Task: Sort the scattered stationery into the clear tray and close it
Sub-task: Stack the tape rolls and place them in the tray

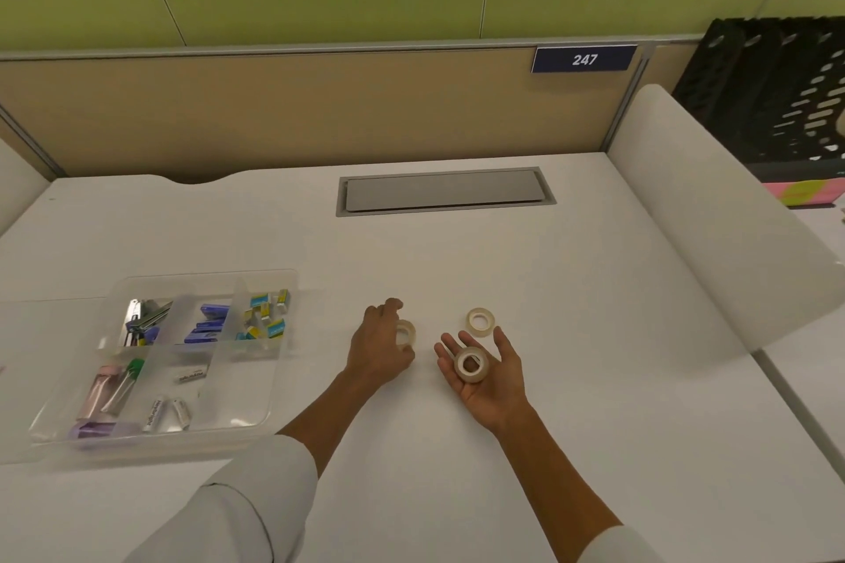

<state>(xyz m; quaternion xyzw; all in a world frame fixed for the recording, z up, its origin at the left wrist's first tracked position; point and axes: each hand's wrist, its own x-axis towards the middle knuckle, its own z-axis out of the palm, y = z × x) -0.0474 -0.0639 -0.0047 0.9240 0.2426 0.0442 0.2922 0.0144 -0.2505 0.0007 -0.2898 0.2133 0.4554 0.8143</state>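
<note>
The clear tray (279, 288) sits at the left of the white desk, its compartments holding staplers, staple boxes, erasers and glue sticks. My left hand (377, 352) curls its fingers and thumb round a roll of clear tape (408, 331) on the desk. My right hand (491, 379) is palm up with fingers spread, and a second tape roll (471, 363) lies on the palm. A third tape roll (480, 321) lies flat on the desk just beyond my right fingertips. The tray's lid (18, 379) seems to lie flat to the left of it.
A grey cable hatch (446, 191) is set into the desk at the back. A white curved divider (713, 219) bounds the right side, with a black slotted file rack (786, 91) behind it. A tan partition with a "247" plate (584, 59) closes the back.
</note>
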